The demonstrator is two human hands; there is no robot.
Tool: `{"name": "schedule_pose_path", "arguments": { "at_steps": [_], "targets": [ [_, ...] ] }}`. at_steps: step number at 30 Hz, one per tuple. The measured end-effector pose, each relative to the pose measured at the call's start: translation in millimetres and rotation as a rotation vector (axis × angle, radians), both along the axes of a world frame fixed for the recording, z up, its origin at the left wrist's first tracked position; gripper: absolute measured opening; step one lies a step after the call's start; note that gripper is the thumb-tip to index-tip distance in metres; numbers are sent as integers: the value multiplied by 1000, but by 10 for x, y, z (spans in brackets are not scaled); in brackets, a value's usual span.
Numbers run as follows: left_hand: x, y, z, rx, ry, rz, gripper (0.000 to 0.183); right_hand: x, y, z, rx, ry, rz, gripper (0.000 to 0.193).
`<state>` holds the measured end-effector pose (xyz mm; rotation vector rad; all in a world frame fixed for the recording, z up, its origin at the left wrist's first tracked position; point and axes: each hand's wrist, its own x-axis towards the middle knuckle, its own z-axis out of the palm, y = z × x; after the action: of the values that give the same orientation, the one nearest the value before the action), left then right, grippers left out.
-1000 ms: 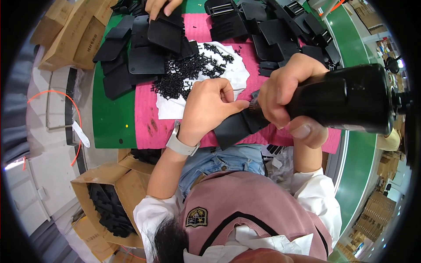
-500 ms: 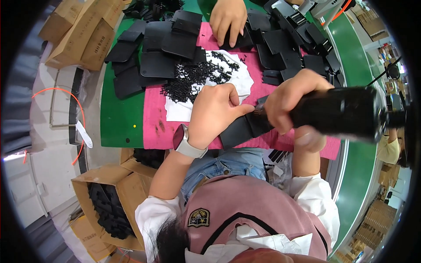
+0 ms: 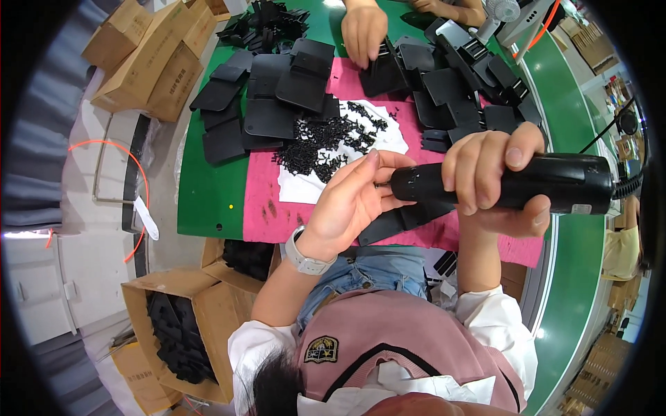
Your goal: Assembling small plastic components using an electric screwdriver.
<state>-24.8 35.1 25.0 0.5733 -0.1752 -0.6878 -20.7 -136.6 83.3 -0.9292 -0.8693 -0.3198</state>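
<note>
My right hand [image 3: 496,173] grips a black electric screwdriver [image 3: 562,182], held sideways above the table with its nose pointing left. My left hand [image 3: 350,201] is palm up at that nose, thumb and fingers apart around the tip. Some of its fingertips are hidden behind the tool, and I see nothing held in it. Under the screwdriver lies a black plastic panel [image 3: 381,227] on a pink cloth [image 3: 267,215]. Beyond my left hand, many small black screws [image 3: 305,149] are heaped on a white cloth [image 3: 295,191].
Stacked black panels [image 3: 267,121] stand left of the screws, and more panels [image 3: 444,87] lie at the right. Across the table, a co-worker's hand [image 3: 364,35] holds a black part [image 3: 381,76]. An open carton [image 3: 215,312] of black parts stands at lower left.
The screwdriver has lifted off the panel and swung level. My left hand has turned from palm down to palm up beside its tip. The co-worker's hand has raised a black part.
</note>
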Motion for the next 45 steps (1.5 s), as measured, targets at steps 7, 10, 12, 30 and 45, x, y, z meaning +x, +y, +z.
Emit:
{"name": "schedule_pose_path", "arguments": {
  "at_steps": [7,10,12,30,45],
  "targets": [
    [-13,126,-92,285,-152,27,24,23,-131,22,53,-62,93,42],
    [-50,130,-106,311,-165,65,16,-20,-173,44,98,-67,116,42],
    [-70,114,-105,330,-186,88,17,-57,-178,59,103,-69,100,42],
    [-196,104,-60,435,-294,-207,30,-227,-207,80,26,-38,176,37],
    [-321,-58,-16,503,-469,39,41,-419,-378,67,21,84,152,46]
  ]
}}
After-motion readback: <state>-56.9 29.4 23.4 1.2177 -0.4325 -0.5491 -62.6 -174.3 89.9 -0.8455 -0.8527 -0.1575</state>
